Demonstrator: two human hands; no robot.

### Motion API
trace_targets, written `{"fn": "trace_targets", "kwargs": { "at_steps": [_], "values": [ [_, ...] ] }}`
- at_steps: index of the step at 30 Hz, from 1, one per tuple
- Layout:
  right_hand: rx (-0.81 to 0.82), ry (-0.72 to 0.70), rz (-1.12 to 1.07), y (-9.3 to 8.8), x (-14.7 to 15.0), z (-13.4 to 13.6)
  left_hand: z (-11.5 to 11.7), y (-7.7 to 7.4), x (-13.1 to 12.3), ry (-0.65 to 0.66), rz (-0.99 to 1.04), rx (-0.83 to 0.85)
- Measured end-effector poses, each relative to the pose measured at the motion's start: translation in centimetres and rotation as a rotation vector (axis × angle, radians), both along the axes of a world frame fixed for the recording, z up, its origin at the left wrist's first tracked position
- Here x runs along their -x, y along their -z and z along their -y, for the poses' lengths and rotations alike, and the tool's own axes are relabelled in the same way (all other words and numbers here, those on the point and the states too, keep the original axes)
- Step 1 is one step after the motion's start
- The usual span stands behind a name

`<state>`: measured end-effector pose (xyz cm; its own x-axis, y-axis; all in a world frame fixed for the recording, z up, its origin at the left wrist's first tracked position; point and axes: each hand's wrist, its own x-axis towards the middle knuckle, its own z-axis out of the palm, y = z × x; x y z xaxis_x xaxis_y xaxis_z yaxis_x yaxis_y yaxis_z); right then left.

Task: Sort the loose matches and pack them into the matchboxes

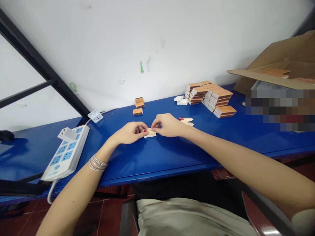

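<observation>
Head: blue table, white wall (marked); left hand gripping matchbox tray, right hand alongside, grip unclear

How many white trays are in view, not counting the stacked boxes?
3 visible: one tray with matches between the left hand and right hand; a back tray and a front tray just left of the box stack. Others may be hidden.

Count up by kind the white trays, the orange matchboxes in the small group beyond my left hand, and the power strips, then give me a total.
White trays: 3 (one in the left hand with matches in it, two by the matchbox stack)
Orange matchboxes beyond the left hand: 3
Power strip: 1
Total: 7
</observation>
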<state>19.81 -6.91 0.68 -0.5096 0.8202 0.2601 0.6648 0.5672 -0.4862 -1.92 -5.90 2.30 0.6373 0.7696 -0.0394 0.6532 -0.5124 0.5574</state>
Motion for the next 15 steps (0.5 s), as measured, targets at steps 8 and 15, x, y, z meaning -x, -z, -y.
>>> {"fn": "trace_targets", "kwargs": {
  "at_steps": [8,15],
  "values": [
    [-0.047,0.03,-0.066,-1.1,-0.9,-0.2,-1.0,-0.1,0.6,-0.102,-0.014,-0.085],
    [-0.012,-0.105,0.134,-0.9,-0.2,1.0,-5.2,2.0,2.2,-0.273,-0.082,-0.612]
  ]
}}
